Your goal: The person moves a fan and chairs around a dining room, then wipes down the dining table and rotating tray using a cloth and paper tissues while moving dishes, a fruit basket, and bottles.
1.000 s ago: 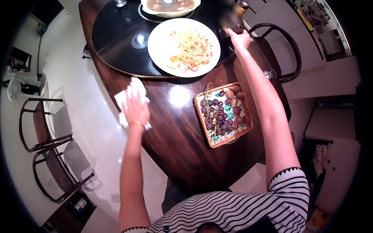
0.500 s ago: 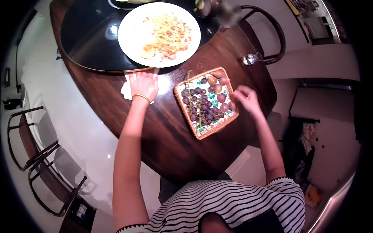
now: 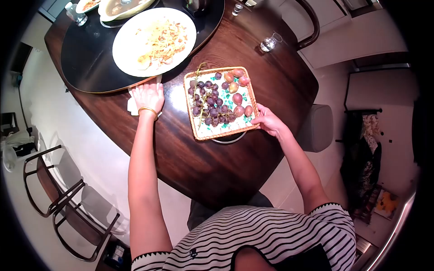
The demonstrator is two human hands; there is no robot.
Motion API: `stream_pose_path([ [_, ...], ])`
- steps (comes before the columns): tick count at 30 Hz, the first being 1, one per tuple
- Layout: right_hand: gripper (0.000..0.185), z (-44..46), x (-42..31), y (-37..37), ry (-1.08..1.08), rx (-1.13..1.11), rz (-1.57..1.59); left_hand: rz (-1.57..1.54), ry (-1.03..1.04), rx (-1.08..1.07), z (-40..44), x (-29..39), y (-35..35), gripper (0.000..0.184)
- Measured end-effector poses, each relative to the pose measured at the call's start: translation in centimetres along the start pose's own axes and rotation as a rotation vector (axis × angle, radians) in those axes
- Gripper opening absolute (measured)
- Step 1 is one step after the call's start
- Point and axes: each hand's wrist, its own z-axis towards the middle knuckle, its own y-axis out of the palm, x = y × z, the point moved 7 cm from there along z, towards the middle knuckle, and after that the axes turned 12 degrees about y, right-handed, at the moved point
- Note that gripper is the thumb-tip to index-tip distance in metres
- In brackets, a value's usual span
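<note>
My left hand [image 3: 148,95] lies flat, fingers stretched out, on a white cloth or tissue [image 3: 132,106] at the edge of the black turntable [image 3: 90,67]. With my right hand [image 3: 268,121] I grip the lower right corner of a wicker-rimmed fruit tray [image 3: 196,133], thumb over the rim and fingers mostly hidden beneath. Dark grapes [image 3: 209,101] on stems fill the tray's left and middle, and several reddish plum-like fruits [image 3: 238,99] lie on its right. A pale curved rim [image 3: 229,140] shows under the tray's near edge; I cannot make out what it belongs to.
On the turntable stand a large white plate of shredded food [image 3: 131,43], a serving bowl [image 3: 106,13] and a clear bottle [image 3: 77,16]. Glasses [image 3: 270,43] are on the wooden table [image 3: 190,167] at the far right. Chairs [image 3: 47,180] stand left; a grey stool [image 3: 318,128] stands right.
My right hand has come from beside the tray to grip its corner, and the tray has turned and seems slightly raised. The view has shifted. My left hand stays on the cloth.
</note>
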Motion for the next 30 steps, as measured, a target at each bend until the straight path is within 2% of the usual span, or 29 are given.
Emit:
stream_pose_path([
  [2, 0.055, -0.3, 0.5, 1.0, -0.018, 0.054, 0.045, 0.007, 0.012, 0.013, -0.1, 0.0, -0.3, 0.05],
  [5, 0.055, 0.0, 1.2, 0.1, -0.02, 0.099, -0.006, 0.038, 0.059, 0.194, -0.1, -0.2, 0.1, 0.047],
  [6, 0.054, -0.2, 1.1, 0.2, -0.074, 0.103, -0.052, 0.01, 0.052, 0.204, 0.0, -0.1, -0.1, 0.045],
  [7, 0.056, -0.6, 1.4, 0.2, -0.029, 0.096, -0.09, -0.008, 0.059, 0.111, 0.3, -0.3, 0.3, 0.044],
  [9, 0.063, -1.4, 1.8, 0.9, 0.003, 0.116, -0.101, -0.005, 0.131, 0.258, 0.1, 0.8, -2.1, 0.043],
  [11, 0.066, -0.9, 2.9, 1.6, -0.045, -0.008, 0.042, 0.008, 0.062, 0.168, 0.4, -0.2, 0.2, 0.045],
  [12, 0.066, -0.9, 3.1, 2.0, -0.079, -0.006, 0.078, 0.034, 0.063, 0.25, -0.1, 0.1, -1.2, 0.045],
  [13, 0.067, -1.0, 3.3, 2.2, -0.114, 0.003, 0.119, -0.003, 0.023, 0.102, 0.1, -0.2, -0.4, 0.046],
  [17, 0.068, -1.1, 4.7, 2.4, -0.176, 0.0, 0.191, 0.005, -0.02, -0.018, -0.1, 0.0, 0.4, 0.043],
  [19, 0.069, -1.3, 4.6, 2.7, -0.226, -0.003, 0.288, -0.008, 0.015, 0.172, -0.5, 0.2, 0.5, 0.047],
  [20, 0.069, -1.4, 4.6, 2.9, -0.217, -0.016, 0.309, -0.035, 0.013, 0.081, -0.6, 0.4, 0.7, 0.052],
  [23, 0.07, 0.0, 5.4, 2.0, -0.208, -0.025, 0.349, -0.084, 0.054, 0.033, -1.5, -0.1, 2.9, 0.052],
  [24, 0.071, 0.4, 5.8, 1.5, -0.203, -0.021, 0.365, -0.089, 0.097, -0.062, -1.1, -0.9, 3.6, 0.052],
  [25, 0.071, 0.9, 6.1, 0.9, -0.2, -0.002, 0.375, -0.07, 0.18, 0.004, -0.5, -2.1, 4.6, 0.05],
  [27, 0.071, 1.9, 6.7, -0.3, -0.231, 0.014, 0.374, -0.092, -0.019, -0.075, 1.7, -4.5, 5.2, 0.044],
  [28, 0.075, 2.5, 7.2, -1.0, -0.226, 0.011, 0.356, -0.014, 0.022, 0.095, 3.0, -4.9, 5.4, 0.044],
  [29, 0.075, 3.0, 8.0, -1.8, -0.213, 0.028, 0.364, 0.06, -0.17, -0.196, 4.4, -5.6, 7.4, 0.046],
  [30, 0.077, 2.6, 8.2, -3.1, -0.214, 0.079, 0.379, -0.088, -0.093, -0.033, 6.5, -3.8, 7.6, 0.049],
])
